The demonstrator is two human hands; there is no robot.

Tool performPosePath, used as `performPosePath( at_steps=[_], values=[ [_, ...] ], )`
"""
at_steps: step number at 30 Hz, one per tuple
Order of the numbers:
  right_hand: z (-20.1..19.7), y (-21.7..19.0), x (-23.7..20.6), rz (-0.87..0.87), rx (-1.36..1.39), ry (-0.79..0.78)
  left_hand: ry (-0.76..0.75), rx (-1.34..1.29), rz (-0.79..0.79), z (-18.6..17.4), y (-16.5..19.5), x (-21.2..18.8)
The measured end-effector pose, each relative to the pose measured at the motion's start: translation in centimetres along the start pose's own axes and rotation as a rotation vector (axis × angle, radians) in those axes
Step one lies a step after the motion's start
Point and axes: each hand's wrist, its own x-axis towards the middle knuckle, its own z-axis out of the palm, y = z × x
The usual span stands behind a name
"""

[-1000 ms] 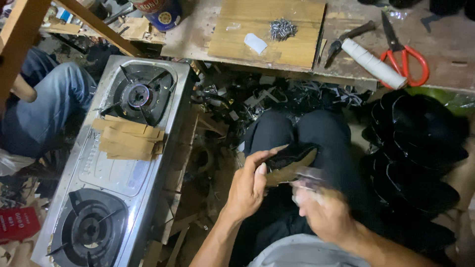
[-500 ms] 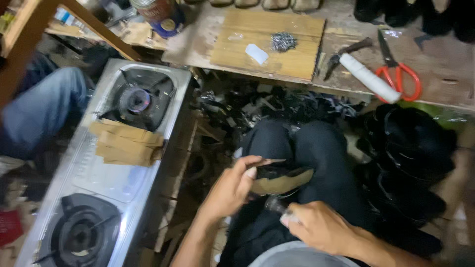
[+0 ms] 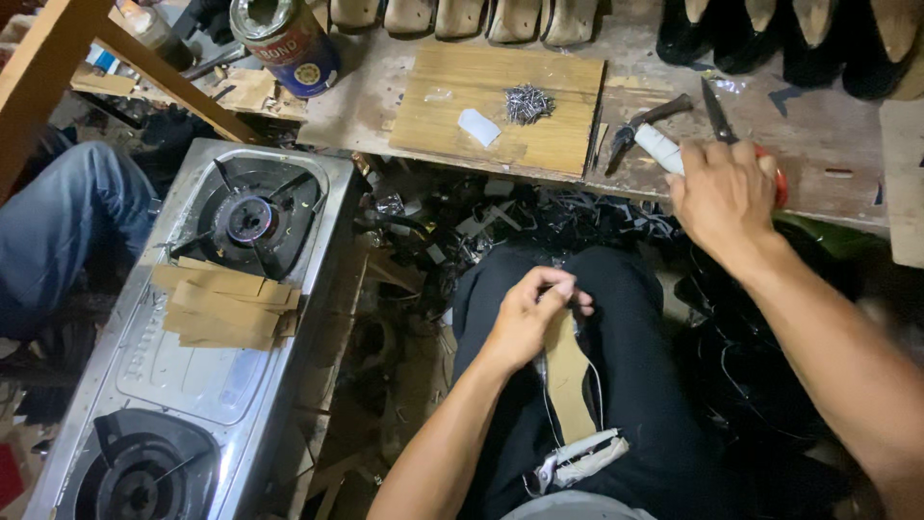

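One tan insole [image 3: 568, 380], lengthwise upright

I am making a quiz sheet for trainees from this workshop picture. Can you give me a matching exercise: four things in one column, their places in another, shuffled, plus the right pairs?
Things:
1. shoe sole
2. pile of small nails
3. scissors
4. folded cardboard pieces

Places:
A. on the two-burner gas stove
B. under the right hand at the workbench edge
C. on the wooden board
D. on the lap, gripped at its top by the left hand

Pairs: 1-D, 2-C, 3-B, 4-A
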Motion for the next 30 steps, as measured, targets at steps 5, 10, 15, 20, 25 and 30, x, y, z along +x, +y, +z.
performPosePath(
  at_steps=[5,10,15,20,25,30],
  values=[
    [0.3,0.5,0.7,0.085,0.335,-0.135,-0.213,-0.192,-0.080,0.1,-0.6,2.1],
    [0.2,1.3,-7.0,0.514,1.025,0.050,-0.230,-0.320,-0.153,-1.1,-1.4,2.8],
    [0.1,-2.4,-18.8,0.305,1.572,0.314,-0.218,-0.238,-0.145,-1.9,-3.2,3.3],
    [1.8,-5.0,-22.4,0.461,0.843,-0.424,-0.207,-0.026,-0.010,-1.5,-5.8,3.5],
    [0.4,-3.5,-25.0,0.615,1.378,-0.095,-0.247,-0.217,-0.095,-1.9,-5.9,3.7],
    [6.9,-4.5,-24.6,0.312,0.738,-0.535,-0.197,-0.092,-0.072,-2.1,-5.1,3.8]
  ],
)
